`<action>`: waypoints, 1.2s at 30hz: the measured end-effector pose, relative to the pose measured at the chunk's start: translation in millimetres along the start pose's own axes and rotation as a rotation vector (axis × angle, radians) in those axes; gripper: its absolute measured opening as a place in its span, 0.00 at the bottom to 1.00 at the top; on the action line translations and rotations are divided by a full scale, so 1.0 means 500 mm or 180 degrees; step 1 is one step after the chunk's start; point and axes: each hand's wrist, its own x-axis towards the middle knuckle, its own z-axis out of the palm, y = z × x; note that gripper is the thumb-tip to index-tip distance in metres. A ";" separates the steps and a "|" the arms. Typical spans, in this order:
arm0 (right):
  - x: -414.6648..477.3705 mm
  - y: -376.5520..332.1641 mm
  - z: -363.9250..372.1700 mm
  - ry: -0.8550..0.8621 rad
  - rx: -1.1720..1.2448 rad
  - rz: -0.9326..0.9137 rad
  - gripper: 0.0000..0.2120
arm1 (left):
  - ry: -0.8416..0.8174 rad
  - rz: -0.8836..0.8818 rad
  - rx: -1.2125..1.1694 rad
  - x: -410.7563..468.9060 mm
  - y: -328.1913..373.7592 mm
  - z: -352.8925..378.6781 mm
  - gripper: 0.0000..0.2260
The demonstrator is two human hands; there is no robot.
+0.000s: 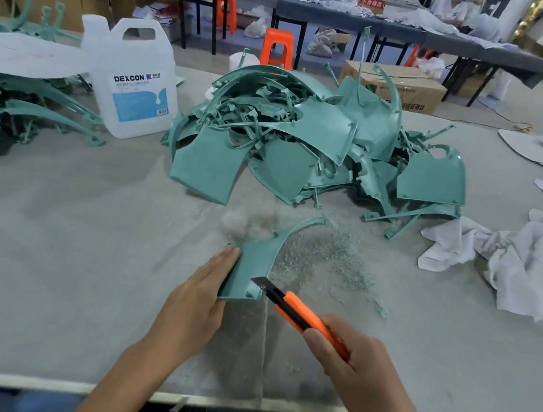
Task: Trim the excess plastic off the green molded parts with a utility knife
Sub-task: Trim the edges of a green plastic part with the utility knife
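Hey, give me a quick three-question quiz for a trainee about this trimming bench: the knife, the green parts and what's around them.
1. True or false: the right hand holds the orange utility knife.
2. The knife's blade tip is at: A) the green part that the left hand holds; B) the cardboard box; C) the white cloth.
3. Fill in: the white jug stands to the ___ of the pile of green parts.
Key: 1 true; 2 A; 3 left.
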 end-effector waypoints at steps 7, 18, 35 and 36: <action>0.081 0.023 -0.029 0.0264 -0.0616 -0.0127 0.17 | -0.0006 -0.0005 0.0106 -0.003 0.006 0.001 0.33; 0.210 0.053 -0.061 0.0231 -0.0875 -0.0193 0.17 | 0.0090 -0.0120 -0.0126 0.004 0.009 -0.002 0.31; 0.232 0.127 -0.069 0.0965 -0.0679 0.0870 0.15 | 0.0161 -0.0151 -0.0178 -0.010 0.005 -0.005 0.31; 0.212 0.110 -0.056 0.0927 -0.0391 0.0770 0.13 | 0.0171 -0.0156 -0.0184 -0.010 0.005 -0.005 0.31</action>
